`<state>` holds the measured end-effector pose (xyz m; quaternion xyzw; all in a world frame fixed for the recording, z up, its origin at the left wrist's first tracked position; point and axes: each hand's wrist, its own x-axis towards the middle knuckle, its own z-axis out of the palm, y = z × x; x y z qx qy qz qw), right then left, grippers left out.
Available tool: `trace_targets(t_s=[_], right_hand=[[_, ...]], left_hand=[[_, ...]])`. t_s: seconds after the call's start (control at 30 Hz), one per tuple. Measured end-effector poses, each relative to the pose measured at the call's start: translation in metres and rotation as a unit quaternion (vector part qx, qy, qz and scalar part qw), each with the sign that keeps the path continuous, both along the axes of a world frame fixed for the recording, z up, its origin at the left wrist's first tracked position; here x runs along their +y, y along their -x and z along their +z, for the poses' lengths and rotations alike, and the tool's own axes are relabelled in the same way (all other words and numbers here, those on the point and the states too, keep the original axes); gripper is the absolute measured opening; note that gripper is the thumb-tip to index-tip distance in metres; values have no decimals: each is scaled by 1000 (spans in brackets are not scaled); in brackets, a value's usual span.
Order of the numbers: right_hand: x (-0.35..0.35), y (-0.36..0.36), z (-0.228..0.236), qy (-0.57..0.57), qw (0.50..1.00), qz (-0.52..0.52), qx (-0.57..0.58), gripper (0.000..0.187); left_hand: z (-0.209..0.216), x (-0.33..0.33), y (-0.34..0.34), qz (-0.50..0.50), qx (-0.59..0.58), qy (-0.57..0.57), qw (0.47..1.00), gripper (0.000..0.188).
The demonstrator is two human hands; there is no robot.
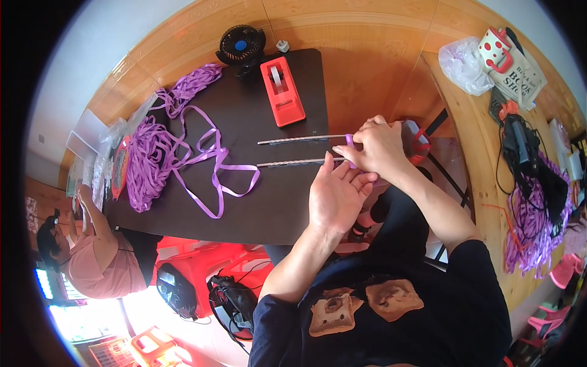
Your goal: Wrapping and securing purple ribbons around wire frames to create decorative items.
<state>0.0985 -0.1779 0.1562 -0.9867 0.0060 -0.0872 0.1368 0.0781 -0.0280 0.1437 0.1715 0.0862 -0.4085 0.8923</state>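
Left of both hands, the ribbon (147,165) looks light and limp, best pinched flat; nearer, two rods (299,139) seem stiff, suiting an end grip. The left hand (335,202) curls palm-up, its hold unclear; the right hand (382,145) pinches their purple-banded ends.

Twisted rods (296,140): right ends behind your hands (380,145), beyond the bench's (275,211) right edge.
Purple loop (349,140): partly under your right thumb (351,155).

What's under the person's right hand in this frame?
At the edge of the right hand, some purple ribbon shows, and the upper thin rod reaches out leftward. The rod's right end and whatever lies beneath the palm are covered.
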Motion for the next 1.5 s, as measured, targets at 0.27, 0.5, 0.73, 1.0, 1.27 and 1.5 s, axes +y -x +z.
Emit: trace_targets(t_s=[0.27,0.5,0.73,1.0,1.27,1.5], right_hand=[[-35,12,-41,-621,780,67,29,19],[-28,23,-53,-800,589,13,115,32],[-27,17,-58,-785,607,51,110,27],[-22,22,-60,-834,549,-21,49,22],[-28,15,-69,-840,532,47,98,22],[-29,0,-99,-850,499,94,138,15]], left_hand=[[0,1,1,-4,-12,-6,1000,64],[0,0,1,-8,-17,-10,1000,66],[1,0,1,-9,-26,-12,1000,70],[4,0,2,-5,-17,-14,1000,63],[4,0,1,-3,-20,-6,1000,60],[0,-1,2,-2,-20,-21,1000,58]])
